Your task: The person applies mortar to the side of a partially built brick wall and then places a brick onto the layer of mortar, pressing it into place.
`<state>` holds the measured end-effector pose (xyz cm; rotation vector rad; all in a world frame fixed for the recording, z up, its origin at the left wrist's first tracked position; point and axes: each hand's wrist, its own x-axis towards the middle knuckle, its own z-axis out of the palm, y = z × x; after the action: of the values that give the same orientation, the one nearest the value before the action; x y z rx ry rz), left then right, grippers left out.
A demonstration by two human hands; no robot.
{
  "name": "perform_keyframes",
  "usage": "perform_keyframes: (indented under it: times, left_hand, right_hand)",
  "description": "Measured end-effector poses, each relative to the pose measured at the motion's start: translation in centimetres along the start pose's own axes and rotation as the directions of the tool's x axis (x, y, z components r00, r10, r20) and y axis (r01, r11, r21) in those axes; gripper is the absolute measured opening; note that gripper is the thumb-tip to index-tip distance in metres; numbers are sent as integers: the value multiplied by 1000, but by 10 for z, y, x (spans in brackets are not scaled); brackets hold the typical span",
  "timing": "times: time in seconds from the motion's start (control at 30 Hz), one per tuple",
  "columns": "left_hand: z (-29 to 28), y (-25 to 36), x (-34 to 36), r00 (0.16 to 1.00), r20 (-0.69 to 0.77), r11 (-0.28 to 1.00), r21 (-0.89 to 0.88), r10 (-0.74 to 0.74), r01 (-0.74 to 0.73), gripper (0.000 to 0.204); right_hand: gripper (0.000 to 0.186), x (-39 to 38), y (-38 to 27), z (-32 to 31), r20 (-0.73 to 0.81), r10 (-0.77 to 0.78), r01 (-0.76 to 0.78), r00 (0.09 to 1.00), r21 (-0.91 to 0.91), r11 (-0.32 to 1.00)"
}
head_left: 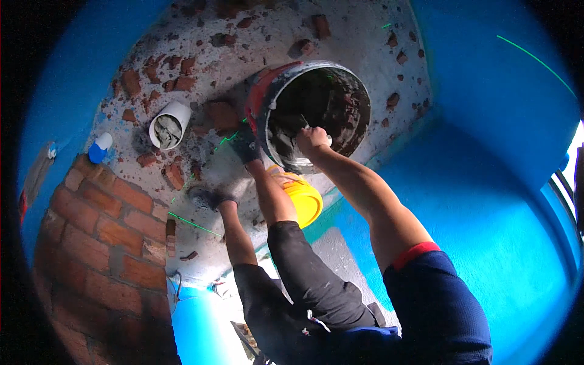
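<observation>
My right hand (313, 141) reaches into the mouth of a large round bucket (258, 100), red and dark outside with a mortar-smeared rim. Its fingers are closed around the handle of what looks like a trowel (329, 140); a pale handle end shows beside the fist. The rest of the tool is lost in shadow against the dark, wet-looking mortar (319, 100). Close below the bucket, near my leg, is a yellow bucket (307, 204). My left hand is out of view.
Left of my feet stands a white bucket (177, 112) with grey material inside. Broken bricks (131, 83) and rubble litter the concrete floor (207, 45). A brick wall (112, 234) rises at lower left. Blue walls (486, 201) flank the space, and green laser lines cross it.
</observation>
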<state>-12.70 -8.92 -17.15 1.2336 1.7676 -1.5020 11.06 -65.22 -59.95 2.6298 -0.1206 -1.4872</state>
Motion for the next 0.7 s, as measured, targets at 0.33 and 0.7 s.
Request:
perform_keyframes:
  times: [0.33, 0.7]
  left_hand:
    - [-5, -6, -26, 997, -24, 997, -2, 71, -71, 41]
    - [-8, -69, -43, 960, -99, 942, -193, 261, -276, 35]
  right_hand:
    - [27, 21, 56, -129, 274, -324, 347, 905, -36, 937]
    - [31, -134, 132, -189, 209, -362, 373, 908, -15, 928]
